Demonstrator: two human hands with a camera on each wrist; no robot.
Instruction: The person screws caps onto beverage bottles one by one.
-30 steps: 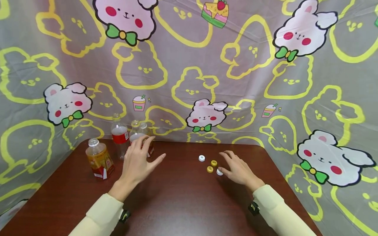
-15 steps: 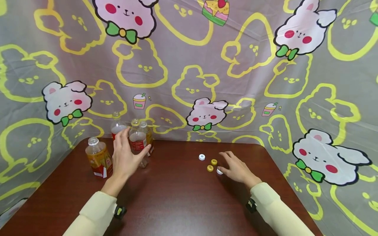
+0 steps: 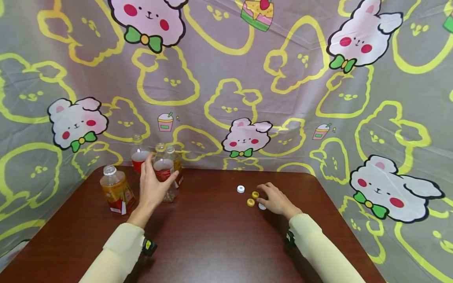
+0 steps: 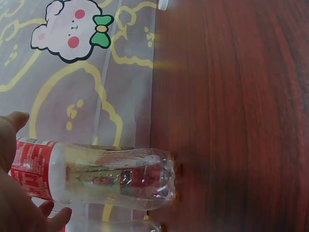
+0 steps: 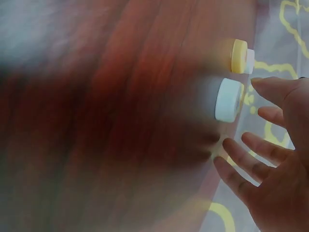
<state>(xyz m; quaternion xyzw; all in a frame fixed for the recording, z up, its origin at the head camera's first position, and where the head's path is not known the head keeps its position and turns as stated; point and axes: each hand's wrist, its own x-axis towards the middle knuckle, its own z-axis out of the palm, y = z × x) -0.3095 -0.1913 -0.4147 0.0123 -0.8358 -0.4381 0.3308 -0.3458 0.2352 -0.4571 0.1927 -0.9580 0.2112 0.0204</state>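
My left hand reaches around a clear bottle with a red label, thumb on the right and fingers on the left. In the left wrist view the thumb stands apart from this bottle, and fingertips show on its other side. The bottle is uncapped and stands on the table. My right hand hovers low over loose caps, fingers bent and spread. A white cap lies partly under it, also seen as the nearest cap by the fingertips. Two yellow caps lie just left of the fingers.
Another white cap lies farther back. An uncapped orange-label bottle stands at the left; a red-label bottle is behind the left hand, and an orange-label one stands close right. A patterned curtain borders the brown table.
My left hand has moved left from in front of the bottles to around the red-label one. The right hand has shifted slightly left over the caps.
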